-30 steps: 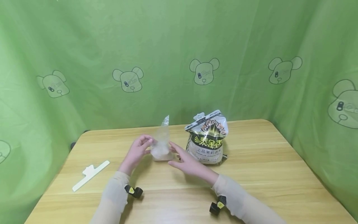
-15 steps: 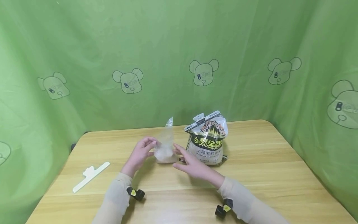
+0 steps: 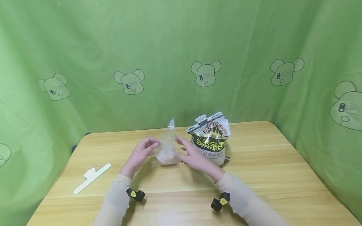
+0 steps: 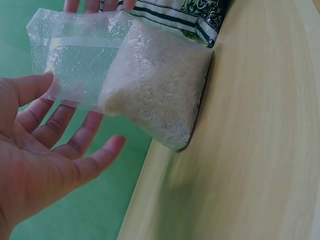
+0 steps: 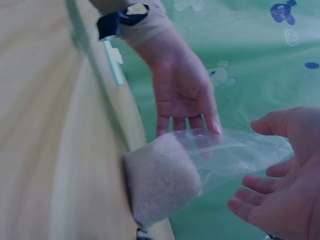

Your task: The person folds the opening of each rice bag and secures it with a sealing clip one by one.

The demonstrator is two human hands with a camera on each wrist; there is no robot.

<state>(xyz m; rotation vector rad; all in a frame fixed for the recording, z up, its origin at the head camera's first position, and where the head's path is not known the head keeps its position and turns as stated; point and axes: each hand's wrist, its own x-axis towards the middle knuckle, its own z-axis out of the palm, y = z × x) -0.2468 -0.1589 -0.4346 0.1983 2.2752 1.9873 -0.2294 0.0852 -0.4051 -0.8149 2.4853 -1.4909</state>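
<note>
While a white clip (image 3: 91, 178) lies near left, left hand (image 3: 142, 153) and right hand (image 3: 194, 156) frame a clear rice bag (image 3: 167, 154)

Both have fingers spread apart, the left's at its edge. It stands upright on the tabletop (image 3: 263, 153), beside a printed sack (image 3: 210, 143); behind hangs a green curtain (image 3: 240, 34).

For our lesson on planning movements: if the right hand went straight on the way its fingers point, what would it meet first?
Most likely the clear bag of rice, which stands just ahead of the right hand. Depth is unclear, so they may already touch.
</note>
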